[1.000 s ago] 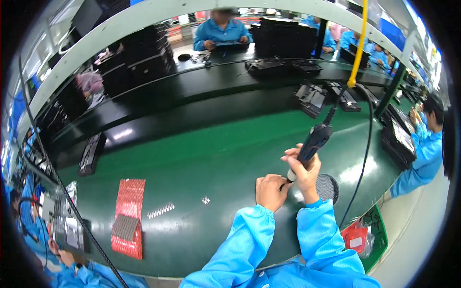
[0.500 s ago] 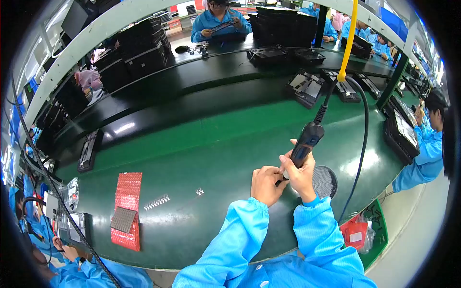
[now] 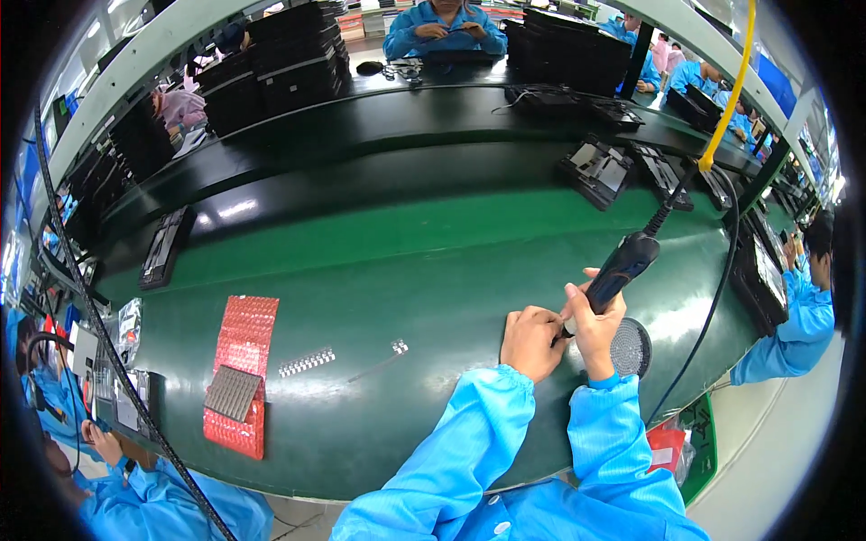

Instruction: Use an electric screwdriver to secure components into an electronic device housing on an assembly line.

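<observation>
Over the glossy green worktop (image 3: 406,397), the right hand (image 3: 597,332) is clamped around a black, elongated corded tool (image 3: 622,269) slanting from upper right down toward the curled left hand (image 3: 532,343) close beside, whose hold I cannot tell.

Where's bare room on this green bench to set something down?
Bare: the green tabletop between the silver pieces and the left hand, and beyond both. Crowded: around the right hand, black tool and round disc; also far right, among black cases.

Black corded handheld tool (image 3: 622,269) — slanted, upper end rightward, tip between hands (image 3: 596,335).
</observation>
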`<state>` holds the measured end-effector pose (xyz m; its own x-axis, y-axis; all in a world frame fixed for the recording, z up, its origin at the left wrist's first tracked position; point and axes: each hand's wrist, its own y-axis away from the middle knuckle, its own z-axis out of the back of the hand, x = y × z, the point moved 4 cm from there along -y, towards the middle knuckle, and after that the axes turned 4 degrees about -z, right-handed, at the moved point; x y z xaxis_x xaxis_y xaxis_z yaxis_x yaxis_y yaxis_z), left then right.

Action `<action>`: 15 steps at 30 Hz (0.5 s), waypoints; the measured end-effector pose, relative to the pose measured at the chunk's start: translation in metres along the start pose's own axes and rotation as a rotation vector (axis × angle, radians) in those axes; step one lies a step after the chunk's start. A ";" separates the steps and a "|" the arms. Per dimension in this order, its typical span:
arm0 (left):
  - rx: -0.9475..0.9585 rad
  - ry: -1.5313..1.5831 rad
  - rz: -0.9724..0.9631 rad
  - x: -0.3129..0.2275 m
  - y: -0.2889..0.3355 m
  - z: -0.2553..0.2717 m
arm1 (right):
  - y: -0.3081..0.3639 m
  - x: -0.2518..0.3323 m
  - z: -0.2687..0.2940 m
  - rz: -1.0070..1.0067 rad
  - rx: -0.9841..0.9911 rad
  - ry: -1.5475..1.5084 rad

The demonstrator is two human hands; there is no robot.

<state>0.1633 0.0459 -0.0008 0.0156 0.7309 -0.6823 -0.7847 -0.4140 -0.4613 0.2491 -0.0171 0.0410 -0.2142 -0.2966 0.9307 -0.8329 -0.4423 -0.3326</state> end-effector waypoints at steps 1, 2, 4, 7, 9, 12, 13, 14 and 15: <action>0.007 -0.005 0.005 0.000 0.000 0.001 | 0.000 0.002 -0.002 -0.004 -0.002 0.017; 0.004 -0.008 0.010 0.001 0.002 0.002 | 0.000 0.002 -0.003 -0.009 -0.005 0.033; -0.009 0.008 -0.004 0.000 0.001 0.002 | -0.001 0.002 -0.002 0.000 -0.007 0.025; -0.013 -0.002 -0.014 0.000 0.000 0.000 | -0.002 -0.002 0.002 0.014 0.005 0.031; -0.008 -0.004 -0.019 0.000 0.000 0.000 | -0.001 -0.003 0.003 0.022 0.020 0.045; -0.007 -0.004 -0.022 -0.002 -0.001 0.001 | 0.001 -0.002 0.005 0.013 0.056 -0.066; -0.012 -0.002 -0.018 -0.002 -0.001 0.002 | 0.002 0.000 0.004 0.059 0.074 -0.084; -0.012 -0.004 -0.018 -0.001 0.000 0.002 | 0.004 0.002 0.004 0.105 0.092 -0.101; -0.020 0.007 -0.021 -0.002 0.000 0.002 | 0.004 0.004 0.004 0.107 0.072 -0.151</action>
<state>0.1618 0.0457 0.0020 0.0367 0.7356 -0.6765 -0.7716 -0.4093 -0.4869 0.2470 -0.0233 0.0426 -0.2156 -0.4666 0.8578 -0.7699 -0.4592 -0.4432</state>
